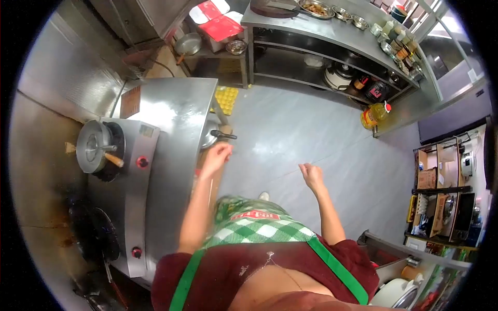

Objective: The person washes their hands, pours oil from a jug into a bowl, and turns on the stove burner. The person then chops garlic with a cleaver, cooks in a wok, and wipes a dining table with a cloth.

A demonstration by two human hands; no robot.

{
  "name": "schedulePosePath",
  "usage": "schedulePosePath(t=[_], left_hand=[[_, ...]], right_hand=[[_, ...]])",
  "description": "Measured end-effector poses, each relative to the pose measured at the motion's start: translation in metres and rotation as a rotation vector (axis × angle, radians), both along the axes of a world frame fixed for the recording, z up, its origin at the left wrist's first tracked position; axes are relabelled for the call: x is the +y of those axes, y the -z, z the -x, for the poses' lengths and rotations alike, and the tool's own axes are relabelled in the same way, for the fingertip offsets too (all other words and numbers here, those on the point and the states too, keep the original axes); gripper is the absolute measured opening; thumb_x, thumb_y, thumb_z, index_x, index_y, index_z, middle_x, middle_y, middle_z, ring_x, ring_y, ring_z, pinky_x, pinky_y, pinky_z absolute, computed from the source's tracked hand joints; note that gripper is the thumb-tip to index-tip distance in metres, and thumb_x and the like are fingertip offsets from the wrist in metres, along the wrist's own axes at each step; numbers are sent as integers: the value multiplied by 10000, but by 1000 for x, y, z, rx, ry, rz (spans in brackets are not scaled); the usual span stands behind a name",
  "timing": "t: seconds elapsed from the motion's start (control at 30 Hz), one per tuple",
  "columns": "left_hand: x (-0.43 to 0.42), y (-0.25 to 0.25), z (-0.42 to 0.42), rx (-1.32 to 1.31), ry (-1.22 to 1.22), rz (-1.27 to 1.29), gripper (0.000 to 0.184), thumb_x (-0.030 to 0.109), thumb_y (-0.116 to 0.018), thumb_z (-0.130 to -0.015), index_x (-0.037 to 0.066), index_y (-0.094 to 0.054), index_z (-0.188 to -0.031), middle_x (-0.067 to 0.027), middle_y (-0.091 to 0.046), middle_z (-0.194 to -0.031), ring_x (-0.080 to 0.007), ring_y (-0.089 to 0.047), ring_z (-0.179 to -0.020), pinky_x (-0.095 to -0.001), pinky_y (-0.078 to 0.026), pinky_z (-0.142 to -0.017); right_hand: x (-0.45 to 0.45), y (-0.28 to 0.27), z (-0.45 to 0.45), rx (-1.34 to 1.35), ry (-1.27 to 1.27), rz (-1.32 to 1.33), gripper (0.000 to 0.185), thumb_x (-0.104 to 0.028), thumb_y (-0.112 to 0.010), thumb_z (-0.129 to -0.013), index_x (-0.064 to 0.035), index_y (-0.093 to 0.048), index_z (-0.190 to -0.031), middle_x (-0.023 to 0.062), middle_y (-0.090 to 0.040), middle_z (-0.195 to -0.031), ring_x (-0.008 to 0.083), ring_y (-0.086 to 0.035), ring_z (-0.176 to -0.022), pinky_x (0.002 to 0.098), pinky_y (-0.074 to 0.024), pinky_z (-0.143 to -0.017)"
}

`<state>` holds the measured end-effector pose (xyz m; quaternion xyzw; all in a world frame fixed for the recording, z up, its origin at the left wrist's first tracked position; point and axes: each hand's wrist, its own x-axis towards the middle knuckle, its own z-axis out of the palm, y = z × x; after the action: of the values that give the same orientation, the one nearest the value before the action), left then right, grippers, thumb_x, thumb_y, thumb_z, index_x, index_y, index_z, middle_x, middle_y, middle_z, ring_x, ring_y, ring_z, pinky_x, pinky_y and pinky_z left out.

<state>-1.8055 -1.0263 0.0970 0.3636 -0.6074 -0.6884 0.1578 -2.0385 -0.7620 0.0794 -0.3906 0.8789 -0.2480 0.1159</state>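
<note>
My left hand point(218, 159) hangs with curled fingers beside the edge of the steel counter point(179, 119), and no object shows in it. Just beyond it, a black pan handle point(224, 135) sticks out from below the counter. Out over the floor, my right hand point(311, 175) is loosely closed with nothing visible in it and touches nothing. A green checked apron point(259, 230) covers my front.
On my left is a gas stove point(137, 197) carrying a pan point(91, 163) with a wooden-handled strainer. Ahead runs a shelved steel table point(332, 36). An oil bottle point(374, 116) stands on the grey floor point(270, 135). Shelves point(440, 189) line the right.
</note>
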Motion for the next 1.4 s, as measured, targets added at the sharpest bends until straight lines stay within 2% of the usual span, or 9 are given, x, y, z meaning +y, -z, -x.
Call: schedulePosePath(t=[0.37, 0.57, 0.67, 0.73, 0.83, 0.97, 1.17, 1.33, 1.4], left_hand=[[-175, 37, 229, -88, 31, -31, 206, 252, -560, -817, 49, -578, -849, 21, -522, -677, -59, -470, -579, -201, -404, -528], [-349, 132, 378, -202, 17, -85, 174, 221, -548, -810, 50, -576, -818, 8, -532, -638, -68, -478, -558, -210, -408, -505], [-460, 219, 436, -338, -160, 142, 144, 177, -531, -789, 43, -584, -794, -9, -546, -618, -79, -502, -567, -225, -414, -504], [-515, 243, 457, -469, -276, 358, 149, 166, -532, -754, 32, -596, -756, -38, -584, -630, -119, -544, -580, -271, -433, -526], [-570, 249, 487, -652, -353, 620, 191, 188, -512, -744, 32, -623, -736, -177, -607, -740, -320, -586, -710, -405, -455, -662], [-627, 293, 513, -712, -290, 750, 218, 216, -504, -752, 31, -605, -806, -217, -590, -790, -386, -563, -747, -456, -442, -678], [-671, 360, 548, -1063, -36, 947, 286, 274, -505, -773, 42, -592, -918, -197, -601, -870, -362, -577, -823, -425, -461, -722], [-660, 336, 567, -1163, -22, 731, 298, 218, -441, -789, 33, -573, -982, -165, -542, -1071, -288, -540, -959, -370, -436, -819], [-661, 348, 561, -1121, -31, 811, 284, 234, -453, -784, 50, -579, -961, -158, -566, -1014, -293, -548, -936, -380, -446, -797]], right_hand=[[-17, 37, 118, 31, 283, -12, 250, -265, -546, -810, -32, -565, -720, 149, -499, -491, 338, -493, -480, 401, -390, -474], [-96, 57, 208, -162, 417, -190, 177, -217, -555, -799, -47, -561, -847, 112, -509, -516, 252, -506, -470, 355, -404, -482], [-138, 95, 252, -192, 343, -314, 177, -214, -564, -789, -53, -570, -864, 111, -539, -559, 235, -524, -503, 342, -418, -506], [-194, 85, 275, -315, 279, -419, 185, -217, -570, -784, -60, -571, -881, 111, -544, -566, 236, -522, -511, 337, -423, -516], [-249, 84, 318, -642, 338, -280, 201, -212, -555, -812, -33, -562, -902, 50, -555, -616, 134, -513, -525, 259, -419, -498], [-281, 87, 352, -862, 557, -38, 199, -207, -539, -833, -18, -549, -895, 3, -529, -644, 70, -491, -545, 204, -400, -484], [-211, 138, 357, -1044, 708, -361, 153, -194, -549, -824, -45, -554, -860, 33, -525, -589, 83, -485, -493, 213, -392, -447], [-231, 128, 365, -1103, 728, -401, 165, -195, -548, -826, -36, -562, -868, 49, -543, -601, 90, -487, -486, 221, -392, -446], [-240, 133, 371, -1108, 725, -374, 172, -197, -551, -826, -33, -563, -877, 46, -543, -610, 93, -492, -498, 221, -395, -457]])
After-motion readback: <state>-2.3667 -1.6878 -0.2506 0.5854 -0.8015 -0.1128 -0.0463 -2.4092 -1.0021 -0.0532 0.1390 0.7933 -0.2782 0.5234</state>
